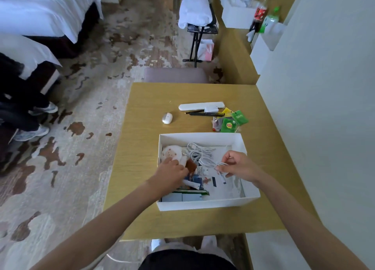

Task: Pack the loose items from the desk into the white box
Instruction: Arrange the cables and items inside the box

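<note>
The white box (250, 197) sits on the wooden desk (142, 148) in front of me. Both hands are inside it. My right hand (238, 166) pinches a white cable (203, 153) that coils across the box's far half. My left hand (172, 172) presses down among a round white item with a bear print (171, 152), a brown piece (191, 166) and printed packets (195, 181); whether it grips any of them is hidden. Beyond the box lie a white mouse (167, 118), a long white case (194, 106), a black comb (205, 113) and green tea packets (232, 122).
A wall runs along the desk's right side. A chair back (175, 74) stands at the desk's far edge. Beds are at the far left, a person's shoes (32, 131) on the patterned carpet, and bottles (261, 14) on a counter at the back right.
</note>
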Action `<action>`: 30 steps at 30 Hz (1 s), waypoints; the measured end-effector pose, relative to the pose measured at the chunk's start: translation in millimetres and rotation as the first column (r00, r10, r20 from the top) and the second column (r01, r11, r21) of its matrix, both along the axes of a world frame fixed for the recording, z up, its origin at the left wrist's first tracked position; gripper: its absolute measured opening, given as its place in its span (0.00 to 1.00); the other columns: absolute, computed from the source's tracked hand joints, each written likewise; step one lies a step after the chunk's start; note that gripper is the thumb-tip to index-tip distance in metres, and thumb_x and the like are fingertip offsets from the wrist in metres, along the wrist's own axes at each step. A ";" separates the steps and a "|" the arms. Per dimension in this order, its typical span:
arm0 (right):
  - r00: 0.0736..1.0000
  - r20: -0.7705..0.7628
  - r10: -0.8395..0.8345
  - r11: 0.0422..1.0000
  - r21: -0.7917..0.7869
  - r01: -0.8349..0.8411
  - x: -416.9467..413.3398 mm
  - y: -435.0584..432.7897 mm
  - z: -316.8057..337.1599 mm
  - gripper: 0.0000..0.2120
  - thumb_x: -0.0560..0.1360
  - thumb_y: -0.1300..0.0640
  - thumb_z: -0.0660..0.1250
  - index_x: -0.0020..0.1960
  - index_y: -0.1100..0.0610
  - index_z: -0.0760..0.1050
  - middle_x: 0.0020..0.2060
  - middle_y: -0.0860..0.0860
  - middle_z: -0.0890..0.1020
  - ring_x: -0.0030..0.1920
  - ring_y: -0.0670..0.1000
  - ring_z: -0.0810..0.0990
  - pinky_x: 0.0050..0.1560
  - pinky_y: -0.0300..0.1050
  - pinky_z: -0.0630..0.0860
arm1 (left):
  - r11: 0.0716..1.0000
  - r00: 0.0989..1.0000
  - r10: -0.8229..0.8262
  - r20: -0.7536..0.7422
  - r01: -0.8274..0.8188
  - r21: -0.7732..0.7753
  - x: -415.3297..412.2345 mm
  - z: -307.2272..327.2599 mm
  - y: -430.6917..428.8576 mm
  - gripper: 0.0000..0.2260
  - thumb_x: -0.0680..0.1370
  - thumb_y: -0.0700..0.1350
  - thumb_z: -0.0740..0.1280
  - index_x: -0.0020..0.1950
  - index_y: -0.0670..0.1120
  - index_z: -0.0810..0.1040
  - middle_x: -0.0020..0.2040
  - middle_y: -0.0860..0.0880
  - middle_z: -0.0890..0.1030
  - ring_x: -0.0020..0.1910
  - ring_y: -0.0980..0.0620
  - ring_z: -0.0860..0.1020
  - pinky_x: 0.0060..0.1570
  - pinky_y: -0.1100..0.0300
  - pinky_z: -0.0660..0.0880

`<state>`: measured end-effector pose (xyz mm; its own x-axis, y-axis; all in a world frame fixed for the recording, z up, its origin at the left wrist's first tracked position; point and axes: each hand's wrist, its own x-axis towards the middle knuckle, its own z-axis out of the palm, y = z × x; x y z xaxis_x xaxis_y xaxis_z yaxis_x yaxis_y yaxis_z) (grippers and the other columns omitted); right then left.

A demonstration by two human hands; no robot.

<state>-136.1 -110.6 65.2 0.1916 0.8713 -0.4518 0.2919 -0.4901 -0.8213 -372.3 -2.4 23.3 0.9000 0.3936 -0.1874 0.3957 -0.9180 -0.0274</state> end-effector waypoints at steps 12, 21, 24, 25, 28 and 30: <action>0.993 -0.107 -0.040 0.999 0.033 0.044 5.2 -0.6 -7.5 0.16 0.70 0.56 0.76 0.49 0.63 0.73 0.45 0.59 0.85 0.44 0.51 0.83 0.43 0.44 0.81 | 0.968 0.982 0.188 -0.008 -0.186 -0.169 32.7 -2.2 -5.1 0.17 0.76 0.41 0.59 0.65 0.49 0.73 0.63 0.47 0.76 0.60 0.45 0.72 0.48 0.52 0.71; 0.978 -0.204 -0.029 0.990 0.129 0.056 11.4 7.7 -17.3 0.15 0.72 0.51 0.74 0.48 0.59 0.73 0.43 0.55 0.85 0.43 0.46 0.83 0.47 0.47 0.81 | 0.577 0.715 0.650 0.256 -0.245 -0.779 45.7 31.3 -12.8 0.23 0.72 0.58 0.71 0.64 0.53 0.72 0.52 0.62 0.79 0.49 0.66 0.77 0.44 0.71 0.73; 0.983 -0.180 0.039 0.987 0.162 -0.009 12.5 16.2 -16.9 0.18 0.69 0.49 0.76 0.48 0.58 0.73 0.40 0.54 0.85 0.41 0.47 0.83 0.45 0.45 0.80 | 0.491 0.607 0.748 0.268 -0.234 -0.839 56.1 39.4 -15.4 0.25 0.70 0.57 0.73 0.64 0.54 0.70 0.48 0.60 0.80 0.46 0.65 0.80 0.42 0.67 0.78; 0.980 -0.179 0.083 0.983 0.175 -0.052 12.8 18.0 -16.6 0.17 0.69 0.49 0.76 0.48 0.58 0.74 0.39 0.52 0.86 0.40 0.46 0.83 0.43 0.43 0.79 | 0.472 0.571 0.772 0.279 -0.223 -0.853 57.9 39.6 -16.4 0.22 0.72 0.54 0.73 0.62 0.53 0.70 0.49 0.57 0.80 0.45 0.62 0.81 0.44 0.62 0.80; 0.968 -0.159 0.196 0.954 0.259 -0.151 15.4 22.4 -16.4 0.08 0.74 0.53 0.73 0.52 0.53 0.79 0.42 0.47 0.86 0.43 0.43 0.83 0.41 0.35 0.77 | 0.453 0.531 0.796 0.290 -0.205 -0.868 60.5 38.5 -18.6 0.13 0.74 0.47 0.72 0.56 0.51 0.73 0.47 0.51 0.81 0.41 0.54 0.83 0.38 0.54 0.82; 0.981 -0.014 0.192 0.911 0.375 -0.173 15.6 25.0 -16.3 0.05 0.76 0.54 0.69 0.50 0.52 0.82 0.41 0.45 0.85 0.43 0.42 0.82 0.43 0.34 0.76 | 0.440 0.540 0.799 0.266 -0.223 -0.870 59.3 38.5 -22.5 0.12 0.74 0.48 0.71 0.53 0.53 0.72 0.47 0.50 0.81 0.39 0.54 0.83 0.30 0.59 0.80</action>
<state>-120.5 -85.5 48.9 -0.0010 0.9955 -0.0945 0.3014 -0.0898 -0.9492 -313.0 -24.8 61.8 0.5504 0.8151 -0.1808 0.4404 -0.0995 0.8923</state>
